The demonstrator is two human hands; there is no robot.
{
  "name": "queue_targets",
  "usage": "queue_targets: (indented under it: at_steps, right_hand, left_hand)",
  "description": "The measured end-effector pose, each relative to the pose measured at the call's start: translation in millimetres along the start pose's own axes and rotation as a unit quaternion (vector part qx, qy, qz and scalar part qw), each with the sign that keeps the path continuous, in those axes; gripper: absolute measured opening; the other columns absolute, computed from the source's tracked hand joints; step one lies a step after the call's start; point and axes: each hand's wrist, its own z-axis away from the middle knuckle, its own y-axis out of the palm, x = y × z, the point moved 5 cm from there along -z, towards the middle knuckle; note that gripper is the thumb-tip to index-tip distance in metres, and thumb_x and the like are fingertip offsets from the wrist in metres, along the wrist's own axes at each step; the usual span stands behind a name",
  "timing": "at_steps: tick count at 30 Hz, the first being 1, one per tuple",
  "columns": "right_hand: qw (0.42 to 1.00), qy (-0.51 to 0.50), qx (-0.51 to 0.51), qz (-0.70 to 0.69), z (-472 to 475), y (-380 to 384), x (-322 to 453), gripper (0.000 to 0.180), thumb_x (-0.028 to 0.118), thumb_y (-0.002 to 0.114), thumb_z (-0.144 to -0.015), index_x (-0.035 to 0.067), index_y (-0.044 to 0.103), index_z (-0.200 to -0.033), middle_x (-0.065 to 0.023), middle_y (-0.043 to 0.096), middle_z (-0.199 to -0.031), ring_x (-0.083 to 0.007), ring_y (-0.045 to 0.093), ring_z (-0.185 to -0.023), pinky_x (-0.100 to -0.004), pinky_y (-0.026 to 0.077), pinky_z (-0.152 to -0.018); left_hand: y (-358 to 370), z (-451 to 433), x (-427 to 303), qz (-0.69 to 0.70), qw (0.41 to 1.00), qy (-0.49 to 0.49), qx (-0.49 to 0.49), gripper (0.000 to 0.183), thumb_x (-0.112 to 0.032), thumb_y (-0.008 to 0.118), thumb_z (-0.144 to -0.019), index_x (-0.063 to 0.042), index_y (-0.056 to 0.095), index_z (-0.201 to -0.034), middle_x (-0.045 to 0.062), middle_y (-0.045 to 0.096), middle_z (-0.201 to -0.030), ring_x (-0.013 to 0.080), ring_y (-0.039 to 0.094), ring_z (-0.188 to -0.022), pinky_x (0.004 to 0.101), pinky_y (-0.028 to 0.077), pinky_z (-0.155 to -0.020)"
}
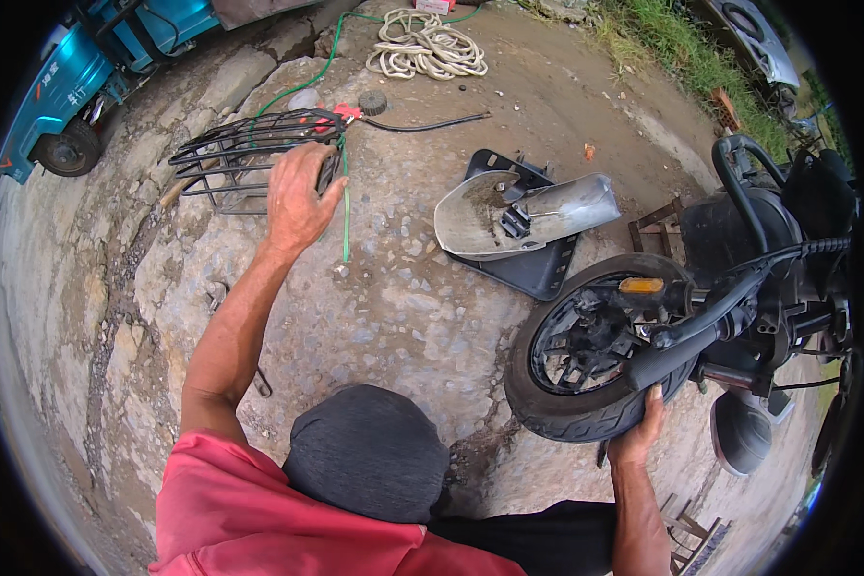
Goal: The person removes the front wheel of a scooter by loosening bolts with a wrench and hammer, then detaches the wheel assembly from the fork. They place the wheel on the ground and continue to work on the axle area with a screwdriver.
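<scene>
My left hand (301, 194) is by the right end of a black wire basket (219, 169), its fingers and thumb curled around a dark object (327, 173). Whether that object belongs to the basket cannot be told. A green strap (346, 223) hangs or lies just beside the thumb. On the right, my right hand (637, 435) grips the black tyre (583, 421) of a two-wheeler's front wheel from below, thumb on its side. The handlebar grip (673, 356) passes just above that thumb, and an orange reflector (641, 286) sits by the wheel.
A grey mudguard (561, 216) rests on a black plastic panel (547, 277). A wrench (262, 384) lies near my left arm. Farther off are a coiled pale rope (428, 47), a green hose (324, 68), a black hose (425, 128) and a blue three-wheeler (57, 93). The ground is cracked concrete.
</scene>
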Motion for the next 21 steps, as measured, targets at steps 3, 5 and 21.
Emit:
queue_targets:
  at_steps: [3, 5, 21]
  right_hand:
    - [1.0, 0.001, 0.005, -0.017, -0.8, -1.6, -3.5, 0.065, 0.039, 0.067, -0.093, -0.006, 0.048, -0.137, -0.0137, 0.06, -0.127, -0.022, 0.06, -0.113, -0.0386, 0.047, -0.1]
    - [1.0, 0.003, 0.007, -0.017, -1.6, -2.1, -4.6, 0.065, 0.039, 0.067, -0.094, -0.005, 0.048, -0.137, -0.0136, 0.06, -0.127, -0.0222, 0.06, -0.113, -0.0387, 0.047, -0.101]
    - [0.995, -0.062, -0.046, 0.061, 4.3, 16.5, 13.4, 0.059, 0.037, 0.065, -0.092, -0.005, 0.053, -0.133, -0.0144, 0.063, -0.124, -0.0231, 0.061, -0.109, -0.0364, 0.048, -0.099]
  left_hand:
    - [-23.8, -26.5, 51.7, -0.123, 0.989, -0.031, 0.078, 0.069, -0.028, 0.083, -0.076, -0.006, 0.057, -0.135, 0.016, 0.056, -0.138, 0.0339, 0.05, -0.131, 0.0474, 0.036, -0.11]
    - [-23.9, -26.9, 84.2, -0.145, 0.977, -0.037, 0.15, 0.078, -0.031, 0.085, -0.074, -0.01, 0.052, -0.141, 0.016, 0.053, -0.143, 0.0339, 0.047, -0.133, 0.0476, 0.034, -0.112]
    - [-31.7, -100.6, 69.8, -0.202, 0.943, -0.094, 0.248, 0.065, -0.047, 0.08, -0.071, -0.005, 0.065, -0.118, 0.018, 0.069, -0.117, 0.0343, 0.063, -0.114, 0.053, 0.041, -0.099]
